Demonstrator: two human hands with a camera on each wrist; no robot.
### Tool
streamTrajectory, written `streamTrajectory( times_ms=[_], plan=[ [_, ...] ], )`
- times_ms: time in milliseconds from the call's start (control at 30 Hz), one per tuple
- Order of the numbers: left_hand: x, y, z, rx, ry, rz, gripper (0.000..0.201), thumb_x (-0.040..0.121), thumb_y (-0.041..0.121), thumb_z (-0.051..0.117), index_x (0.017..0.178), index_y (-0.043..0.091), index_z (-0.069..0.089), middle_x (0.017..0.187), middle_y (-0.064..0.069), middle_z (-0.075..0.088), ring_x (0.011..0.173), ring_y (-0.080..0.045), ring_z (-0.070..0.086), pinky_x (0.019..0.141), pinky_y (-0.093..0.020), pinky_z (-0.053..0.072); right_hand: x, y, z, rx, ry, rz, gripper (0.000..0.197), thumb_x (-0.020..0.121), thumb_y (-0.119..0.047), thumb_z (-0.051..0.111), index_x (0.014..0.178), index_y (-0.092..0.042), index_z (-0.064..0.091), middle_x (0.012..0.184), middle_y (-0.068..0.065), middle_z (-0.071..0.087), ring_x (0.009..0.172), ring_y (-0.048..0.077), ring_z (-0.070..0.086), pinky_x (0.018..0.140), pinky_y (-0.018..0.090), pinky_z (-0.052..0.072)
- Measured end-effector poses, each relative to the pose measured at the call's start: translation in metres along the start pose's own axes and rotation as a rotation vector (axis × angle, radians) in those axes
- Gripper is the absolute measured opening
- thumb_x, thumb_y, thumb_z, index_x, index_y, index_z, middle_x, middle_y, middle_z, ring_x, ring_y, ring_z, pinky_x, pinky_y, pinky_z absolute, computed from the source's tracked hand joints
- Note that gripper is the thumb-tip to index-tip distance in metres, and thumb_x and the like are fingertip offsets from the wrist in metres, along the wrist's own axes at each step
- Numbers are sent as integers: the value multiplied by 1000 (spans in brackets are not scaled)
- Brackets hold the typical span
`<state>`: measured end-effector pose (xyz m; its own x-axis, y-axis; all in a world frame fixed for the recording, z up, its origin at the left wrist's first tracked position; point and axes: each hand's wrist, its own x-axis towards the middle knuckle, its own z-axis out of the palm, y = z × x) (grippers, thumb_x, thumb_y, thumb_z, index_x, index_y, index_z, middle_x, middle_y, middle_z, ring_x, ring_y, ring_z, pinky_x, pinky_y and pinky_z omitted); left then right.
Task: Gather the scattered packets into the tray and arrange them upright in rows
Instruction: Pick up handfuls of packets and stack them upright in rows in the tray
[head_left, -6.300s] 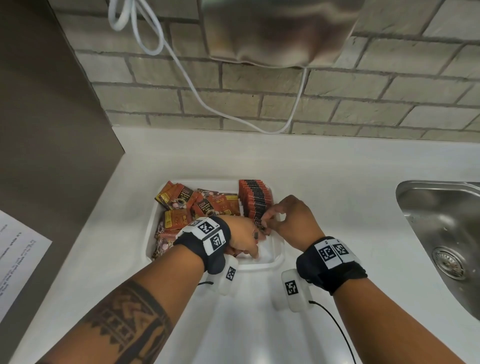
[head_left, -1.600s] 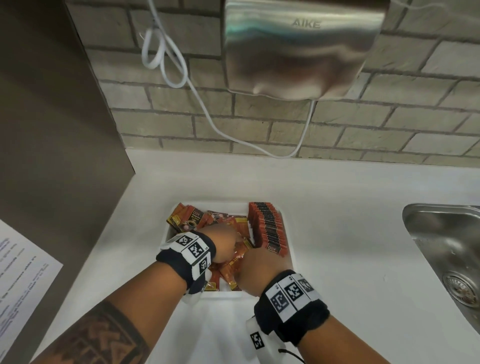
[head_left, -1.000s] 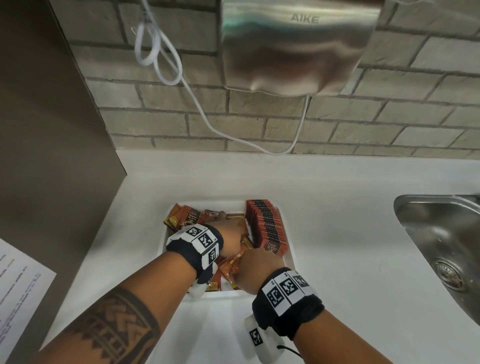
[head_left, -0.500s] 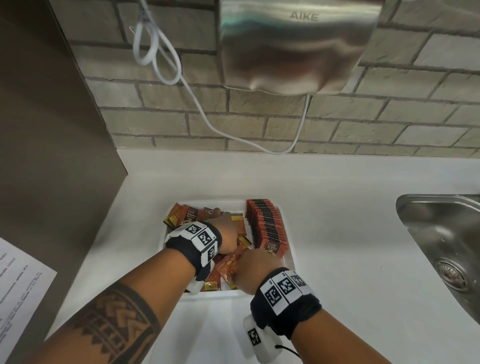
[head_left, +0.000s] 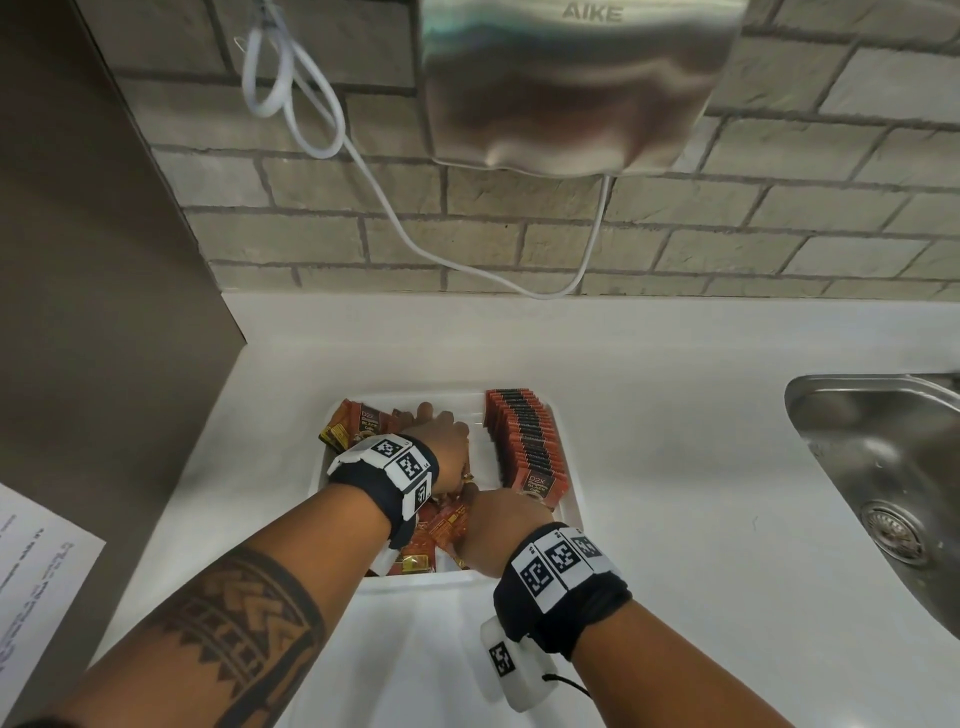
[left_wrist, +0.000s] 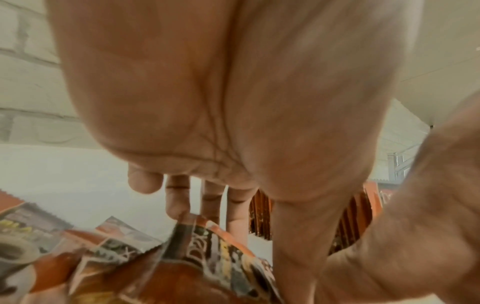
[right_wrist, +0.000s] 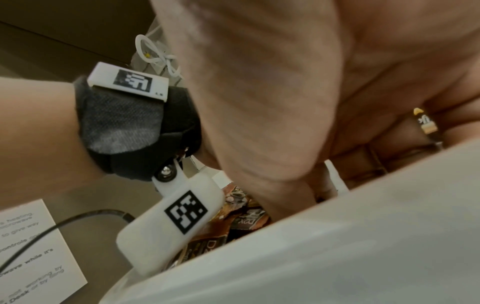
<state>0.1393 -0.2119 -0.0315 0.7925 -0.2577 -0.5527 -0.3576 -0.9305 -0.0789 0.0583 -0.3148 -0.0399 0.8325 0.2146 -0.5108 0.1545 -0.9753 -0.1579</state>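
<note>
A white tray (head_left: 570, 501) sits on the counter. One upright row of red-brown packets (head_left: 525, 441) stands along its right side. Loose packets (head_left: 357, 422) lie jumbled on the left and in the middle. My left hand (head_left: 439, 434) reaches into the tray over the loose pile. In the left wrist view its fingers (left_wrist: 179, 202) are straight, their tips touching a packet (left_wrist: 207, 253), with the upright row (left_wrist: 259, 214) behind. My right hand (head_left: 496, 525) is at the near middle of the tray. Its fingers curl round packets (right_wrist: 426, 123), close behind the tray wall (right_wrist: 337, 257).
A steel sink (head_left: 883, 467) is set into the counter at the right. A hand dryer (head_left: 571, 78) and its white cable (head_left: 415, 234) hang on the brick wall behind. A brown panel (head_left: 104, 260) bounds the left, with a printed sheet (head_left: 36, 571) below.
My left hand has slid a little farther toward the tray's far end over the loose packets. The right hand stays at the near middle, still holding packets.
</note>
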Motion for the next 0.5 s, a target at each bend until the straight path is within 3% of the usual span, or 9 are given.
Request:
streamTrajectory(
  times_ms=[100, 267, 400, 500],
  plan=[
    [1, -3, 0, -2, -4, -20, 69, 93, 34, 67, 149, 14, 33, 144, -10, 39, 139, -36, 27, 110, -52, 39, -1, 0, 1, -2, 23, -35, 38, 97, -36, 50, 128, -14, 53, 86, 0, 56, 77, 19, 55, 68, 31, 44],
    [2, -9, 3, -23, -22, -59, 81, 81, 47, 79, 145, 14, 42, 145, -11, 31, 136, -35, 29, 109, -53, 40, 1, 0, 4, -38, 16, -54, 41, 98, -35, 48, 132, -14, 50, 84, 0, 55, 77, 20, 55, 69, 32, 46],
    [0, -12, 1, -66, -11, -41, 89, 76, 47, 84, 144, 13, 38, 139, -10, 43, 134, -34, 33, 108, -50, 41, -1, 1, 4, -16, -1, -73, 45, 98, -39, 48, 136, -15, 45, 91, 1, 58, 79, 20, 54, 70, 32, 44],
    [-3, -14, -1, -115, 3, -38, 85, 74, 38, 87, 138, 15, 37, 130, -10, 52, 129, -34, 37, 103, -50, 44, -2, 2, 3, -7, -15, -78, 46, 98, -38, 51, 137, -15, 44, 98, 3, 61, 87, 21, 58, 73, 31, 44]
  ],
)
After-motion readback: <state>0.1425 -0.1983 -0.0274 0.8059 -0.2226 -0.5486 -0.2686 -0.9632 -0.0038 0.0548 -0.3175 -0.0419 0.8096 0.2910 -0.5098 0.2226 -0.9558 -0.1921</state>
